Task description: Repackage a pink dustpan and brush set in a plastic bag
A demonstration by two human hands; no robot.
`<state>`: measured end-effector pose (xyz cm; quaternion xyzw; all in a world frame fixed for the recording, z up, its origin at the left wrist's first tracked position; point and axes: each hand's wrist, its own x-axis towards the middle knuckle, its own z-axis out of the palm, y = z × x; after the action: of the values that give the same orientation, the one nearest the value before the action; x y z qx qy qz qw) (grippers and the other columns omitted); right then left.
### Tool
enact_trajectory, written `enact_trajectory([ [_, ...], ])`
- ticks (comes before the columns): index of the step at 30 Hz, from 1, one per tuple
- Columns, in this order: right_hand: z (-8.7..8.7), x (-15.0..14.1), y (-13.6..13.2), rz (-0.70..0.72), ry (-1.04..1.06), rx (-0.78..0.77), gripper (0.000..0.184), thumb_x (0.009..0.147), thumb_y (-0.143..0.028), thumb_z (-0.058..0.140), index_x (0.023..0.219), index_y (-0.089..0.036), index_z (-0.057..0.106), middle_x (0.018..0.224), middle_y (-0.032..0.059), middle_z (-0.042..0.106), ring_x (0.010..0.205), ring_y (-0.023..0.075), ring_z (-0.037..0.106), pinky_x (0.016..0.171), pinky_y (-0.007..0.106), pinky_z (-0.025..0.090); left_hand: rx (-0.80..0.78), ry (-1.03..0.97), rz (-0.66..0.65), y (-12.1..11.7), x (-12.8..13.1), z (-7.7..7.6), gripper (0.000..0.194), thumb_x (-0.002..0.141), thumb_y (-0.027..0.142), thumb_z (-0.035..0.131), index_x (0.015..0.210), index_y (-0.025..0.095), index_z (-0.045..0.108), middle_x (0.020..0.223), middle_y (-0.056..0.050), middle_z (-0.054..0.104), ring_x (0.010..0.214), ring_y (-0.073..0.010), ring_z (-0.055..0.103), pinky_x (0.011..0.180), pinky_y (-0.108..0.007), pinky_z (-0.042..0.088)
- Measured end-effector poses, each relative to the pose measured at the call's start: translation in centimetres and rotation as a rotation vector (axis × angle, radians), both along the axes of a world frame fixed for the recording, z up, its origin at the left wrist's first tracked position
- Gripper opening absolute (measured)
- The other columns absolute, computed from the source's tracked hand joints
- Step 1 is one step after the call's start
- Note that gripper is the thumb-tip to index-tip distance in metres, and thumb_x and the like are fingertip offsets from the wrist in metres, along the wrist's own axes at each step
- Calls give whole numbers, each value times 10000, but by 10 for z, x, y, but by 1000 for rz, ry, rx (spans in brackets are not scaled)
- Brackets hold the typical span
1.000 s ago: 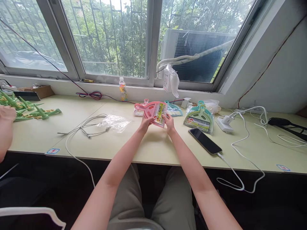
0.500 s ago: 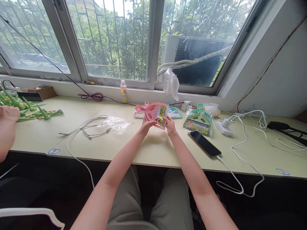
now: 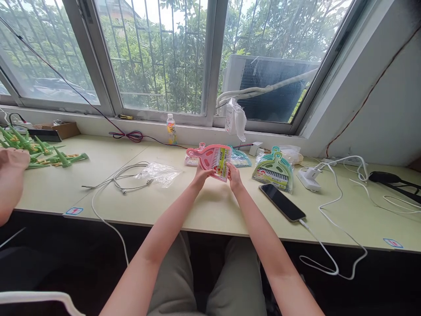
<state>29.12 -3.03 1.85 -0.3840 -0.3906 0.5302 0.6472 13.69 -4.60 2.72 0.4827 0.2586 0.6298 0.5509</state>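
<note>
Between both hands I hold a pink toy-sized dustpan and brush set [image 3: 208,159] with a printed label, tilted up above the table. My left hand [image 3: 201,174] grips its lower left edge, thumb on the front. My right hand [image 3: 233,176] pinches its right edge by the label. Behind it, partly hidden, lies a blue dustpan set [image 3: 240,159] in clear wrap. To the right rests a stack of green dustpan sets [image 3: 273,170] in plastic. A black phone [image 3: 282,202] with a white cable lies in front of that stack.
On the table [image 3: 158,210], a coiled grey cable [image 3: 130,177] and crumpled clear plastic [image 3: 159,173] lie left. A drink bottle [image 3: 171,129] stands by the window. A white charger [image 3: 309,179] sits right. Another person's hand [image 3: 12,180] is beside green plastic pieces [image 3: 42,151] at far left.
The view has tilted slightly, so everything sits a little lower. Both hands keep hold of the pink dustpan set, with hardly any other movement.
</note>
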Motion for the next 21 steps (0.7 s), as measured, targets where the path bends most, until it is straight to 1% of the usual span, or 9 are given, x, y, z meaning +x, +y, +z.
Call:
enact_trajectory([
  [5, 1, -1, -3, -2, -10, 0, 442, 563, -413, 819, 939, -214, 697, 938, 16, 761, 794, 187, 683, 688, 276, 525, -11, -6, -18, 2, -1, 0, 888, 459, 178, 900, 1283, 227, 574, 1218, -110, 708, 1164, -363, 643, 935, -517, 568],
  [8, 3, -2, -5, -12, -17, 5, 436, 560, -410, 818, 923, -209, 684, 913, 14, 751, 784, 184, 680, 713, 293, 532, 4, 0, -38, 2, -2, 0, 894, 453, 191, 918, 1282, 225, 585, 1224, -113, 712, 1195, -370, 632, 971, -527, 555],
  [12, 7, -1, -8, -23, -48, 4, 420, 565, -422, 810, 899, -201, 681, 907, 27, 743, 820, 202, 684, 743, 317, 530, 7, 5, -55, 0, -3, 0, 891, 469, 203, 927, 1291, 229, 585, 1224, -113, 716, 1219, -372, 622, 994, -532, 545],
  [16, 7, 0, -8, -28, -40, 6, 409, 540, -391, 817, 873, -191, 689, 926, 48, 748, 859, 223, 686, 734, 312, 523, -8, 6, -52, -1, -3, -1, 891, 467, 197, 927, 1291, 227, 589, 1241, -112, 707, 1248, -371, 604, 1017, -532, 532],
  [21, 5, -1, -7, -15, -7, 6, 389, 536, -339, 817, 872, -177, 706, 936, 47, 754, 814, 197, 671, 710, 291, 521, -4, 7, -27, 1, -5, -1, 871, 458, 180, 930, 1263, 229, 602, 1243, -105, 705, 1245, -370, 604, 1025, -540, 523],
])
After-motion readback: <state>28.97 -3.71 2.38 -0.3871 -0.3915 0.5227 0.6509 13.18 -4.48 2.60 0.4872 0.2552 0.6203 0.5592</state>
